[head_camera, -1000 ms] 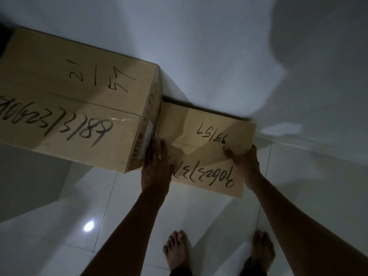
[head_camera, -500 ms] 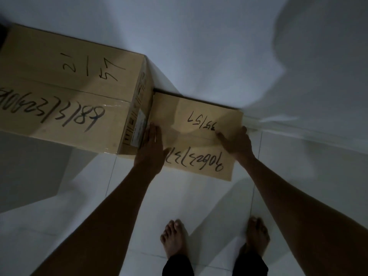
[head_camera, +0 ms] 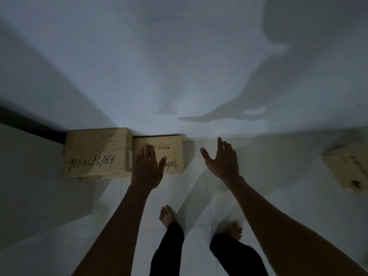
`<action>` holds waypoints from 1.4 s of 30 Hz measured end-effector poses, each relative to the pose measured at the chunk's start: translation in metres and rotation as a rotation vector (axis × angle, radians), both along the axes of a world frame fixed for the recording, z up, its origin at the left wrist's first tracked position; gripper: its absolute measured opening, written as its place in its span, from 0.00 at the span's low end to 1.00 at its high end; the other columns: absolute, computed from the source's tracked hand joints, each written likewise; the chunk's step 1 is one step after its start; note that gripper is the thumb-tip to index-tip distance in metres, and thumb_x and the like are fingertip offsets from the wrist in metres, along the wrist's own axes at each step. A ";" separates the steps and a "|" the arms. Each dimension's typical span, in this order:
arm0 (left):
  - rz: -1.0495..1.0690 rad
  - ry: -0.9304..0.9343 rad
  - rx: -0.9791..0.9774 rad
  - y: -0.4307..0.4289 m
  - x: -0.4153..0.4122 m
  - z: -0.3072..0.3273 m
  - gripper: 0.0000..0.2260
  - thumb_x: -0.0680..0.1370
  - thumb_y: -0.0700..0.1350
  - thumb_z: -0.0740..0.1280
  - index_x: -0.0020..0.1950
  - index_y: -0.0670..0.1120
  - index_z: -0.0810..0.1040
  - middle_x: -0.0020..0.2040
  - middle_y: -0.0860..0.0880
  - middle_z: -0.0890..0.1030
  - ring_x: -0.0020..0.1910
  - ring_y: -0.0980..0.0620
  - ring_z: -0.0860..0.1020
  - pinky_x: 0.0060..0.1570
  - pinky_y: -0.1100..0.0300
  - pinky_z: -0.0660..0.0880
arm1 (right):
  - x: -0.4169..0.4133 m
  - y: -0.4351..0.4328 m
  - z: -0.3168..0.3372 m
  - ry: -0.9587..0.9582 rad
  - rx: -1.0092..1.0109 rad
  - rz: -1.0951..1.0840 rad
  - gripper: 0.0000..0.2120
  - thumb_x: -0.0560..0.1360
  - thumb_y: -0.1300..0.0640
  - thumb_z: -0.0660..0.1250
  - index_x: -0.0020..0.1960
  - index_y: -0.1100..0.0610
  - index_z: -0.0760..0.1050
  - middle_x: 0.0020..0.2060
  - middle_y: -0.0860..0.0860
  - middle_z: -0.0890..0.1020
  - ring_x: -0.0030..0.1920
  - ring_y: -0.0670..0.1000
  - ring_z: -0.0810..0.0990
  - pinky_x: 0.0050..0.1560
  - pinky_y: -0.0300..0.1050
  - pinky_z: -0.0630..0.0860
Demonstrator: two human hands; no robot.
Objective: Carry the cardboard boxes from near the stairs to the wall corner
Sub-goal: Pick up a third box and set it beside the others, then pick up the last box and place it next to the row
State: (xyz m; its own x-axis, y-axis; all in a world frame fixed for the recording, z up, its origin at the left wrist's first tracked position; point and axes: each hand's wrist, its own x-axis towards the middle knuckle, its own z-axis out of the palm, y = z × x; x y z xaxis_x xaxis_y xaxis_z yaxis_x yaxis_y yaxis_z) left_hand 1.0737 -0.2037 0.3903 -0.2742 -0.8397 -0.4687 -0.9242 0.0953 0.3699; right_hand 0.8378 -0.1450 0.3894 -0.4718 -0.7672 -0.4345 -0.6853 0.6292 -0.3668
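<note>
Two cardboard boxes with black handwritten numbers sit side by side on the white tiled floor against the wall. The large box (head_camera: 95, 152) is on the left, the smaller, lower box (head_camera: 169, 150) touches its right side. My left hand (head_camera: 148, 168) hovers open above the small box's near left part, fingers spread. To the right of that box, my right hand (head_camera: 223, 160) is open over bare floor and holds nothing. A third cardboard box (head_camera: 346, 168) lies at the far right, blurred.
A white wall (head_camera: 179, 66) rises right behind the boxes, with shadows of my arms on it. A dark strip (head_camera: 29, 126) runs along the wall's base at left. My bare feet (head_camera: 168, 215) stand on the glossy tiles (head_camera: 49, 226) in front of the boxes.
Both hands have let go of the small box and lifted off it with fingers spread. The view has pulled back and up, so the boxes look smaller and a third box shows at right.
</note>
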 end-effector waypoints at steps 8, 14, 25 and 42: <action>-0.257 0.014 -0.087 0.108 -0.125 0.132 0.35 0.83 0.61 0.50 0.81 0.39 0.48 0.82 0.40 0.49 0.81 0.43 0.47 0.79 0.47 0.47 | -0.122 0.160 0.147 0.117 -0.089 -0.115 0.46 0.78 0.29 0.55 0.84 0.57 0.50 0.82 0.60 0.57 0.83 0.60 0.51 0.82 0.57 0.46; -0.475 -0.011 -0.121 0.184 -0.256 0.183 0.35 0.83 0.62 0.48 0.81 0.39 0.46 0.82 0.40 0.47 0.81 0.43 0.47 0.79 0.48 0.46 | -0.223 0.299 0.190 0.134 -0.056 -0.318 0.45 0.78 0.28 0.53 0.84 0.56 0.49 0.82 0.61 0.55 0.83 0.62 0.49 0.81 0.59 0.44; -0.767 0.040 -0.148 0.283 -0.483 0.221 0.34 0.83 0.61 0.49 0.81 0.39 0.47 0.82 0.41 0.50 0.81 0.44 0.49 0.79 0.47 0.48 | -0.390 0.454 0.215 0.142 -0.076 -0.685 0.46 0.78 0.28 0.54 0.84 0.57 0.50 0.81 0.63 0.57 0.82 0.63 0.51 0.81 0.61 0.46; -0.929 -0.005 -0.048 0.328 -0.856 0.162 0.35 0.82 0.63 0.48 0.81 0.40 0.48 0.81 0.40 0.52 0.80 0.41 0.52 0.78 0.44 0.55 | -0.714 0.517 0.161 -0.030 -0.098 -0.995 0.44 0.77 0.32 0.63 0.81 0.59 0.59 0.74 0.63 0.70 0.74 0.64 0.69 0.73 0.61 0.68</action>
State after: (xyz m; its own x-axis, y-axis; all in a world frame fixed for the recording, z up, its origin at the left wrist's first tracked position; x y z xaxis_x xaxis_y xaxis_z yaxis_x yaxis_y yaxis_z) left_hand 0.2182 0.1245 0.5527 -0.8440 -0.3032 -0.4423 -0.4714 0.8128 0.3422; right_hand 0.1243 0.3717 0.5500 -0.9088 -0.0615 -0.4126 0.1475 0.8778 -0.4558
